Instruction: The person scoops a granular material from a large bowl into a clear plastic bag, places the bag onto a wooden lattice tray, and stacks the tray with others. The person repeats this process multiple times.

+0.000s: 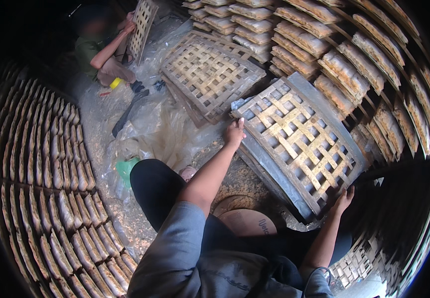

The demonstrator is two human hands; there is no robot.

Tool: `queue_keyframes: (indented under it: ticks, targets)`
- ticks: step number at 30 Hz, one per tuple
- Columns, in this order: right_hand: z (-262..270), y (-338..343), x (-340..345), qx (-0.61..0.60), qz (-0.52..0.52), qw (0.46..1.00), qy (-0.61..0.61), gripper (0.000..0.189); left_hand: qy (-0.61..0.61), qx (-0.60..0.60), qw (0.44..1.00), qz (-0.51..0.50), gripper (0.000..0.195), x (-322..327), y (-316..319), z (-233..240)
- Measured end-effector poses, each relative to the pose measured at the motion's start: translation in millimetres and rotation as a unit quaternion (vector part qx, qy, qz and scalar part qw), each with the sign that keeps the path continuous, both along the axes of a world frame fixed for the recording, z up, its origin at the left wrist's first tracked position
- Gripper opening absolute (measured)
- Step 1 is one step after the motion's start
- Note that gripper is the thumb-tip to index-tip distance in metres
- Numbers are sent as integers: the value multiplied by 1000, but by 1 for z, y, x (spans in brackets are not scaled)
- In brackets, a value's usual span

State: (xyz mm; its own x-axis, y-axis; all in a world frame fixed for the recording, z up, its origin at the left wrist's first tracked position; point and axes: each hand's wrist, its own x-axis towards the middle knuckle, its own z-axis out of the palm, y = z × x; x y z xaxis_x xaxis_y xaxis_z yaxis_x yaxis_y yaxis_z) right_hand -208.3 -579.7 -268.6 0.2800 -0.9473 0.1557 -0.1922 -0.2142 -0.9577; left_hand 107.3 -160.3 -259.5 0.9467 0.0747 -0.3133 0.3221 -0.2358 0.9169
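A wood-framed tray of woven bamboo strips (293, 123) lies tilted before me, over a grey flat board or sheet (308, 89) that sticks out past its far edge. At the tray's left corner, my left hand (235, 133) grips the frame. My right hand (343, 203) holds the near right corner, with part of the fingers hidden by the frame. More flat, grey-edged layers (267, 175) show under the tray's left side. Beyond it, another woven bamboo tray (209, 70) rests on a pile of similar trays.
Racks of pale, crusted slabs (300, 37) rise at the right, with more racks (51, 156) at the left. A co-worker (105, 56) sits at the back holding a lattice tray (143, 29). Plastic sheeting (162, 130) and a green bag (126, 169) lie on the floor.
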Motion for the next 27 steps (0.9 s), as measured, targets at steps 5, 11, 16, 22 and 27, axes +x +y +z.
queue_keyframes:
  ticks: [5,11,16,22,27]
  targets:
    - [41,25,9,-271,94,937,197,55,-163,441,877,101,22,1,89,-30]
    - [38,21,-6,-99,150,980,86,39,-180,745,610,204,38,-22,209,-53]
    - [41,31,8,-167,142,963,158,37,52,626,771,100,24,-17,262,-54]
    - [79,89,64,-132,243,960,53,33,74,572,817,20,26,47,308,25]
    - [139,205,115,-90,408,904,95,30,-47,352,916,-188,19,61,301,180]
